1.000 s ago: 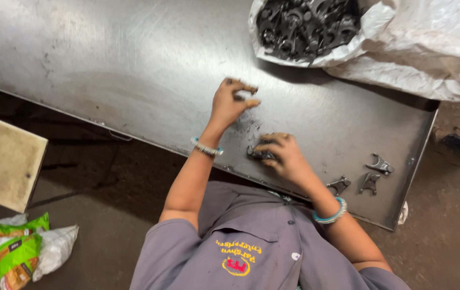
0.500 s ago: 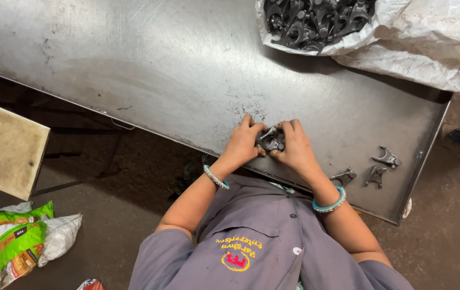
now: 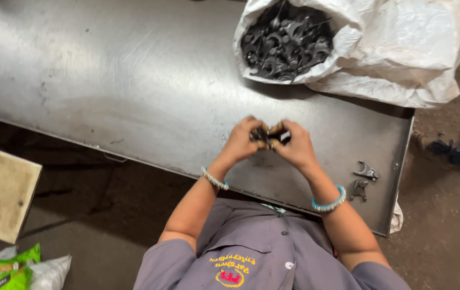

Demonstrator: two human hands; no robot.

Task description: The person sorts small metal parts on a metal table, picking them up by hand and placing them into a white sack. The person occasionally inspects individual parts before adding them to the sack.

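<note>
Far left, off the edge of things, there's a tan wooden board [image 3: 2,190] and below it a green and white plastic bag [image 3: 12,268] lying on the dirt floor [image 3: 101,215]; neither is anywhere near the action. Then comes the big scuffed grey sheet-metal surface [image 3: 133,91], mostly bare on this side.

In the middle, the left hand [image 3: 242,140] and the right hand [image 3: 294,145] are pressed together just above the surface, both curled shut around a small dark metal part [image 3: 269,135]; only a bit of it peeks out between the fingers, so I can't tell its exact shape or whether it's one piece or two. There's a silvery bangle [image 3: 215,179] on the left wrist and a turquoise bangle [image 3: 329,203] on the right.

Up top right sits a white woven sack [image 3: 402,48], mouth rolled open, full of dark metal forgings [image 3: 286,43]; well apart from the hands. Further right, near the corner of the surface, lie two loose grey fork-shaped metal pieces [image 3: 363,180].

What could go sideways, my guess: the grip is all fingertips on a small, probably oily part, so it could slip and drop off the near edge onto the floor; sharp forging edges could nick a finger too; and those two loose pieces sit close to the edge, so an elbow bump could knock them off.
</note>
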